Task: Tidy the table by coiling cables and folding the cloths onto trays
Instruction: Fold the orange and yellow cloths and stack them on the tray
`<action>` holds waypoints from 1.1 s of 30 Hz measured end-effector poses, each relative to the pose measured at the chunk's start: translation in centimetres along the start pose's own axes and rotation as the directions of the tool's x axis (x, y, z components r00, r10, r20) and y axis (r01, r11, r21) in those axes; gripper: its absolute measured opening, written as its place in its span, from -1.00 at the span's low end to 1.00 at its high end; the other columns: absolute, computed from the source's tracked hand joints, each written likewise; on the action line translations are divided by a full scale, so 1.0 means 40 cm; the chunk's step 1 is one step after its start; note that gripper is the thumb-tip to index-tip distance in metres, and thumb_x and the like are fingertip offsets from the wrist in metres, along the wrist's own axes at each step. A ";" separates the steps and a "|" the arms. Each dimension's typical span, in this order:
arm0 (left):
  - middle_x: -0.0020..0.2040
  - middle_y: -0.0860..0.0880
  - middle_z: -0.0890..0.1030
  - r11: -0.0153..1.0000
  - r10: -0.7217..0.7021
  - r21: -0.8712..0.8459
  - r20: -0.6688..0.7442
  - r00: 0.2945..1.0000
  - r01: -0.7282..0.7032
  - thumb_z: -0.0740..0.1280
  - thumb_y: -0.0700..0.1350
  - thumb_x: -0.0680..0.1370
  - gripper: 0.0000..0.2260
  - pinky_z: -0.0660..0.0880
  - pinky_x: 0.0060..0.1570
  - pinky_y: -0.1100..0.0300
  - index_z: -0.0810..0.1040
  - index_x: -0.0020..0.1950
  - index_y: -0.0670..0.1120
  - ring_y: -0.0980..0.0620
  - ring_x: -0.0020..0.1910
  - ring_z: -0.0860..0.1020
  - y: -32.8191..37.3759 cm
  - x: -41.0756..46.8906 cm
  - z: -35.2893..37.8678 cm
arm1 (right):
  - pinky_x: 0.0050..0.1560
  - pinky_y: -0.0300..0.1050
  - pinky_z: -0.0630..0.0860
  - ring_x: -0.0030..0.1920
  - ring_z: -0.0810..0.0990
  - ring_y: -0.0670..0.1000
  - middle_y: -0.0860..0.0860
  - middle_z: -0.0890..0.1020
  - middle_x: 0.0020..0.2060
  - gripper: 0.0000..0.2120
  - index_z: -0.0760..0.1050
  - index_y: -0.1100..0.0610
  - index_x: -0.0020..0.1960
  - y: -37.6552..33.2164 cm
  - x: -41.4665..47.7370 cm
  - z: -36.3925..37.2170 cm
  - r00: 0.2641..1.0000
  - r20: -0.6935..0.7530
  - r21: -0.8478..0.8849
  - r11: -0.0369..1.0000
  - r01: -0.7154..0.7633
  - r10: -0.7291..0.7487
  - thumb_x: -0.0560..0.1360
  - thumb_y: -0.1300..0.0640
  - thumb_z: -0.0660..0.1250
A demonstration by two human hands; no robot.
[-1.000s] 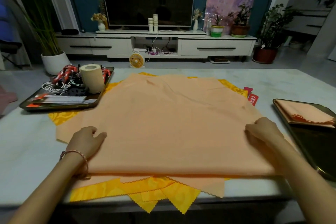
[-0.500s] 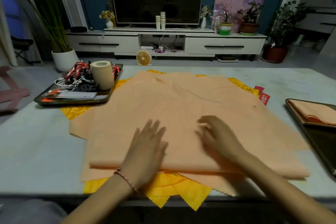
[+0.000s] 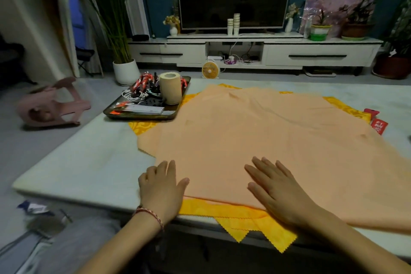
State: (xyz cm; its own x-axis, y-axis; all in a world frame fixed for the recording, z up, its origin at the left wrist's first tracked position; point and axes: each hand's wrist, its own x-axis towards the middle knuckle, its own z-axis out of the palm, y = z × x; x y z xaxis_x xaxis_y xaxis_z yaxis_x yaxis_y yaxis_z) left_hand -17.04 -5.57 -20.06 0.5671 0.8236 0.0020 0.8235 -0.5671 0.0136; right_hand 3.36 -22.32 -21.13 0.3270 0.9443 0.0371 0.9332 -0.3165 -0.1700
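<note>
A large peach cloth [image 3: 266, 135], folded over on itself, covers most of the pale table [image 3: 84, 162]. Under it lies a yellow patterned cloth [image 3: 249, 218] whose zigzag edge hangs over the front edge. My left hand [image 3: 161, 187] lies flat at the peach cloth's near left corner, fingers straight, partly on the table. My right hand [image 3: 278, 187] presses flat on the cloth near its front edge, fingers spread. A dark tray [image 3: 124, 114] at the back left holds coiled cables [image 3: 140, 89], white and red-black.
A roll of beige tape or paper [image 3: 170, 88] and a flat white box [image 3: 144, 109] stand on the tray. Red packets [image 3: 379, 125] lie at the cloth's right edge. A pink stool [image 3: 51, 104] lies on the floor to the left. A TV cabinet stands beyond.
Both hands have slid leftward over the peach cloth towards its near left corner. The view has turned left, so the right tray with the folded cloth has dropped out of sight.
</note>
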 end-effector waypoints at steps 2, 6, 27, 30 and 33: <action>0.37 -0.12 0.27 0.993 -0.056 -0.100 0.009 0.998 0.057 0.12 0.22 0.56 -0.45 0.29 0.23 0.02 0.15 0.46 -0.04 -0.13 0.31 0.30 0.006 0.006 -0.020 | 0.41 -0.17 -0.34 0.49 -0.22 -0.15 -0.12 -0.10 0.53 -0.48 -0.08 -0.13 0.52 -0.007 -0.001 -0.004 1.000 -0.012 -0.002 1.000 -0.004 0.004 0.59 -0.20 -0.17; 0.23 -0.15 0.45 0.936 -0.169 -0.255 0.282 0.944 0.243 0.33 0.29 0.41 -0.34 0.43 0.00 0.10 0.31 0.28 -0.15 -0.09 0.12 0.48 -0.023 0.060 -0.081 | 0.41 -0.17 -0.33 0.51 -0.18 -0.11 -0.10 -0.08 0.53 -0.50 -0.06 -0.11 0.52 -0.018 -0.006 -0.012 1.000 -0.014 -0.015 1.000 -0.010 0.009 0.61 -0.16 -0.16; 0.04 -0.10 0.58 -0.599 -0.179 -0.759 0.437 0.881 0.255 0.21 -0.08 0.61 -0.85 0.43 0.21 0.01 0.49 0.04 -0.15 -0.06 -0.01 0.54 0.249 0.014 -0.027 | 0.43 -0.05 0.06 0.49 0.12 0.06 0.06 0.19 0.49 -0.51 0.17 0.01 0.48 0.132 -0.109 -0.091 0.932 -0.158 0.045 0.945 -0.324 0.327 0.60 -0.12 0.02; 0.02 -0.07 0.54 -0.411 -0.339 -0.905 0.261 0.904 0.107 0.18 -0.05 0.62 -0.83 0.38 0.06 0.14 0.46 -0.07 -0.11 -0.04 0.00 0.50 0.282 0.015 -0.074 | 0.47 0.00 -0.16 0.52 -0.14 0.05 0.04 -0.11 0.53 -0.40 -0.09 -0.02 0.53 0.151 -0.155 -0.064 0.926 -0.006 -0.038 0.926 -0.376 0.376 0.56 -0.25 -0.15; -0.05 0.01 0.56 -0.096 -0.209 -0.995 0.008 0.978 -0.012 0.17 -0.01 0.61 -0.84 0.35 -0.02 0.20 0.45 0.00 -0.09 0.02 -0.05 0.50 0.355 -0.006 -0.136 | 0.48 -0.03 -0.09 0.51 0.01 0.00 -0.01 0.06 0.52 -0.46 0.06 -0.02 0.52 0.173 -0.176 -0.072 0.918 -0.041 0.350 0.866 -0.358 0.395 0.59 -0.17 -0.01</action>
State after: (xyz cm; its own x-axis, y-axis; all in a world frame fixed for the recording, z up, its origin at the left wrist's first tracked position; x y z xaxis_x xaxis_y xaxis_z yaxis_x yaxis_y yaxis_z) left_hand -5.56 -13.78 -14.44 0.3827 0.9238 -0.0091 -0.0983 0.0505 0.9939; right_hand 7.94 -31.41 -19.72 0.6752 0.7376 0.0069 0.6390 -0.5802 -0.5051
